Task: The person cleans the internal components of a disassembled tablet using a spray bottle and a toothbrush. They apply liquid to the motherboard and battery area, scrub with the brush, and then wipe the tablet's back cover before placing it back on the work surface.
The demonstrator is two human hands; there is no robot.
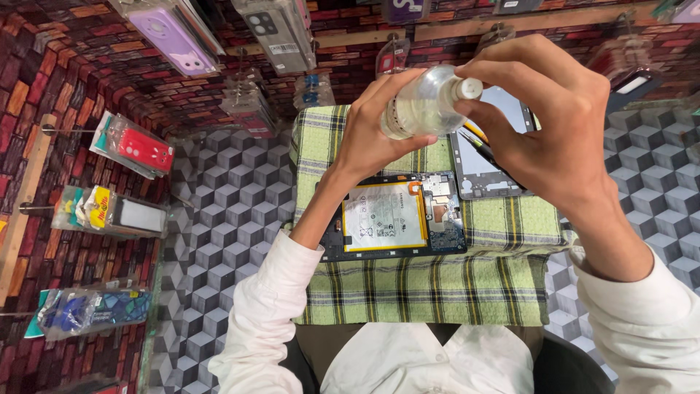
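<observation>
Holding the clear plastic bottle (421, 106) above the opened tablet (397, 217) on the green plaid cloth (423, 288), my left hand (372, 138) wraps its body while my right hand (543, 120) pinches the white cap (469, 88). It looks light, smooth, perhaps slippery, so I grip mid-body. Its long axis lies nearly level, cap pointing right. A dark tool (477, 148), possibly tweezers, rests under my right fingers.
</observation>
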